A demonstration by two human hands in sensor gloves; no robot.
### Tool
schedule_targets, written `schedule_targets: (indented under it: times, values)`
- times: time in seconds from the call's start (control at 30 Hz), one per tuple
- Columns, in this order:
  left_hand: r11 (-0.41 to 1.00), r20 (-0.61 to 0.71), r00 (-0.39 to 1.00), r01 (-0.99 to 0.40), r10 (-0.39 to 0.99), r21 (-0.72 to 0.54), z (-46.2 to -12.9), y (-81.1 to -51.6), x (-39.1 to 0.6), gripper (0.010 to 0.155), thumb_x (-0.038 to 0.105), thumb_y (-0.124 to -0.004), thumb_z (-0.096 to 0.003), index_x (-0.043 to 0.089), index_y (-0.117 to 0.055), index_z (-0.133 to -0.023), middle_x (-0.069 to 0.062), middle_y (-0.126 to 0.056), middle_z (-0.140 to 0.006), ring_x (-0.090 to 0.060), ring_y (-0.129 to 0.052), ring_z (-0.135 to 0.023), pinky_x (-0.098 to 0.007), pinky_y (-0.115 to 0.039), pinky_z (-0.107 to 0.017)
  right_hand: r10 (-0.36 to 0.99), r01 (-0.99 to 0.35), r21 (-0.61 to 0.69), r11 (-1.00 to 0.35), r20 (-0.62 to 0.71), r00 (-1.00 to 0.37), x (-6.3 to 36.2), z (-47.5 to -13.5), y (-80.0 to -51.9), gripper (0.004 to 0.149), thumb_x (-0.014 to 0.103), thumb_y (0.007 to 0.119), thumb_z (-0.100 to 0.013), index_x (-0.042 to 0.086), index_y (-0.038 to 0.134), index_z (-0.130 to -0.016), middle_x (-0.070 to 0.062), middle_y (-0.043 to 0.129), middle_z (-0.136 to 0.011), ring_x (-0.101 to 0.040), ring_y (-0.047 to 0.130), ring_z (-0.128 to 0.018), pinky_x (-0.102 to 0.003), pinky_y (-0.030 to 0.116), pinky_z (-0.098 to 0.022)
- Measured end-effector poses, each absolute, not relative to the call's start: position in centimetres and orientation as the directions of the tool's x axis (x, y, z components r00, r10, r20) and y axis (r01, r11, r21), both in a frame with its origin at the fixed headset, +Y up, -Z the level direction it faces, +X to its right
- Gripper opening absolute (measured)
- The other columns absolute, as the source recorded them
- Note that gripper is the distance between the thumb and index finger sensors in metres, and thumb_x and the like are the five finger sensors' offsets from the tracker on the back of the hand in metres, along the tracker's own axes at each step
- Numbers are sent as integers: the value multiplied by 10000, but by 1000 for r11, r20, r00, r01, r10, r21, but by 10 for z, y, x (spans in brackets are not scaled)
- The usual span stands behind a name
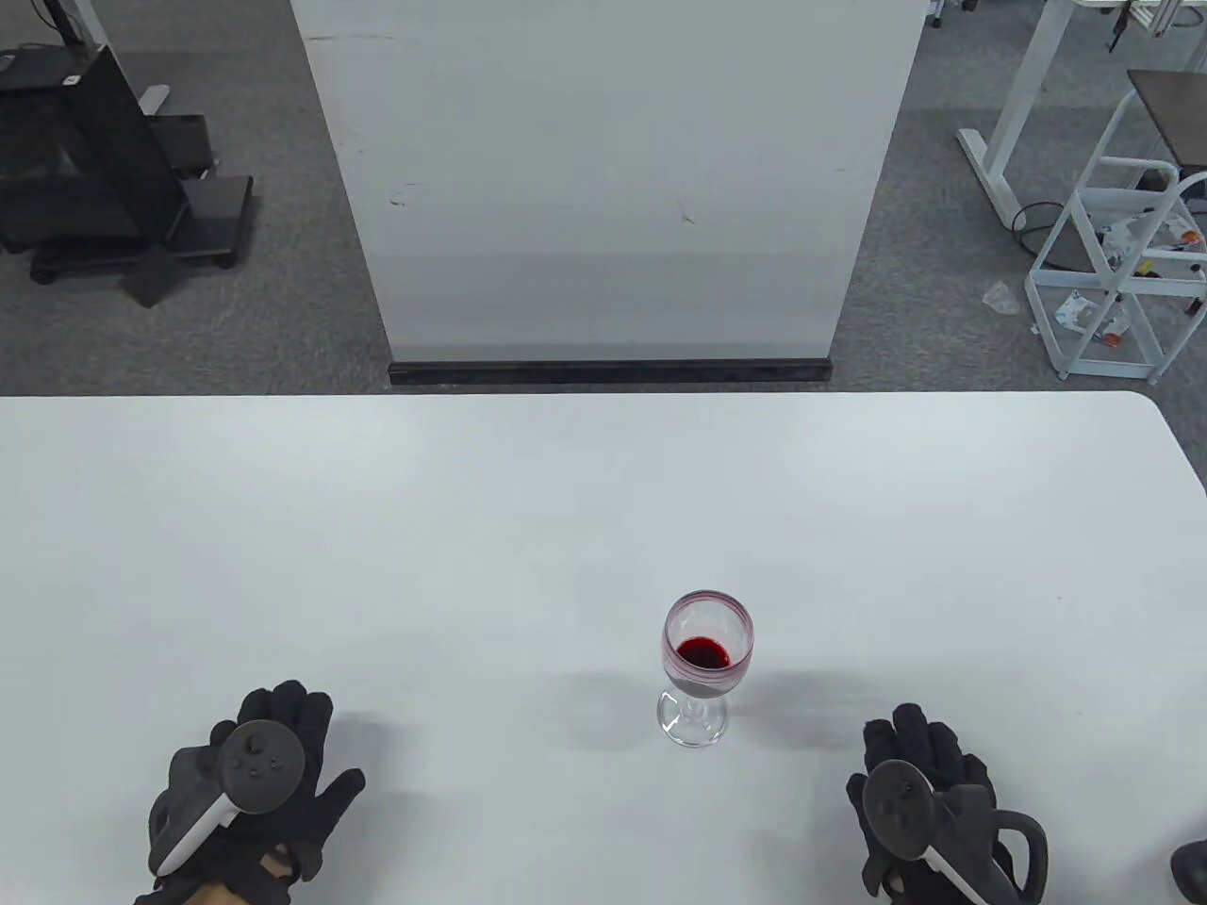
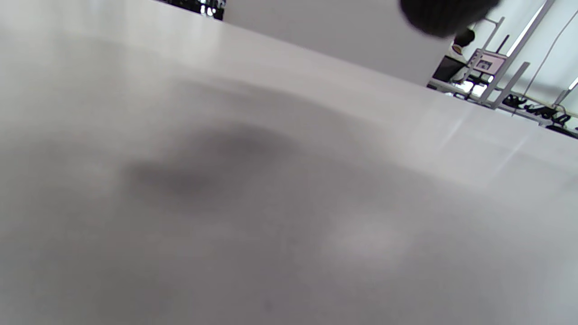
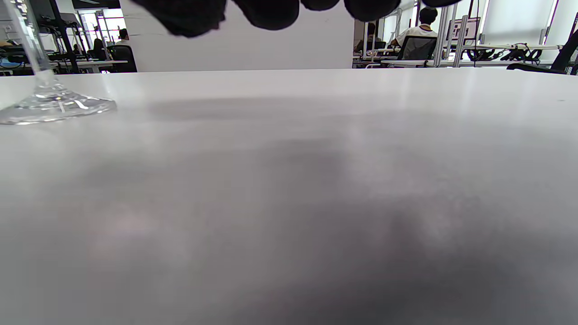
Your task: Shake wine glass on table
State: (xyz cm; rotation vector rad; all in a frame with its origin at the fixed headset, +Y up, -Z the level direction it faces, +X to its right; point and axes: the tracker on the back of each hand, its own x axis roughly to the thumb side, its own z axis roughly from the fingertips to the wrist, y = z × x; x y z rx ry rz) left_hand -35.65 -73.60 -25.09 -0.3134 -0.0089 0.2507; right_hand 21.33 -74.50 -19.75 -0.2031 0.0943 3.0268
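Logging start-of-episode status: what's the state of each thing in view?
wine glass: upright on the table, a little red liquid in the bowl, untouched.
left hand: resting flat on the table, holding nothing, well left of the glass.
right hand: resting flat on the table, holding nothing, right of the glass and apart from it.
table: white, bears the glass and both hands.
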Motion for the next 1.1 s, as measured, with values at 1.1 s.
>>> schedule_targets:
  times: [1.1]
  values:
    - [910, -9, 971, -227, 239, -347, -249, -740, -351, 796, 615, -583, -463, 346, -90, -1026, 41, 23, -1123, -268, 79, -1031, -483, 33, -726, 105, -117, 78, -990, -150, -983, 213, -201, -750, 615, 495, 676, -508, 254, 471, -1035, -33, 346, -1152, -356, 440, -1047, -603, 485, -736]
